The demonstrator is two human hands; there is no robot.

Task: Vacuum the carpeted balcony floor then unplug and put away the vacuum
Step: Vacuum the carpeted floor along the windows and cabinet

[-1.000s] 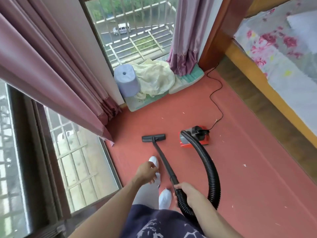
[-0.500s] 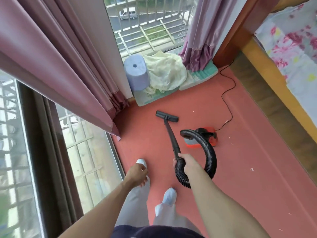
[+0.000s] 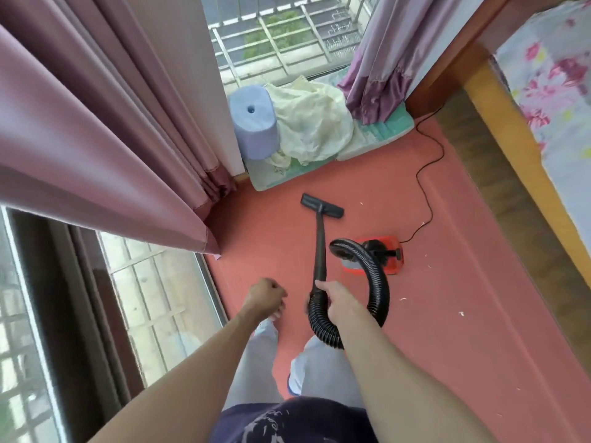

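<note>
The red carpet fills the middle and lower right of the frame, with small white scraps scattered on its right part. Mauve curtains hang across the upper left, and a second curtain drops at upper centre-right in front of the barred window. A bed with a flowered cover and a yellow wooden edge occupies the upper right.

At upper centre, against the window, a blue roll stands upright just beside a crumpled cream cloth, both on a pale green mat.

The red vacuum body sits on the carpet just right of centre. Its thin black cord snakes away toward the upper right. A ribbed black hose arches out of the body and loops down to the black wand, whose floor head lies flat on the carpet near the mat.

The right hand, below centre, has its grip wrapped round the joint of wand and hose. The left hand, just to its left, hangs with fingers loosely curled, holding nothing.
</note>
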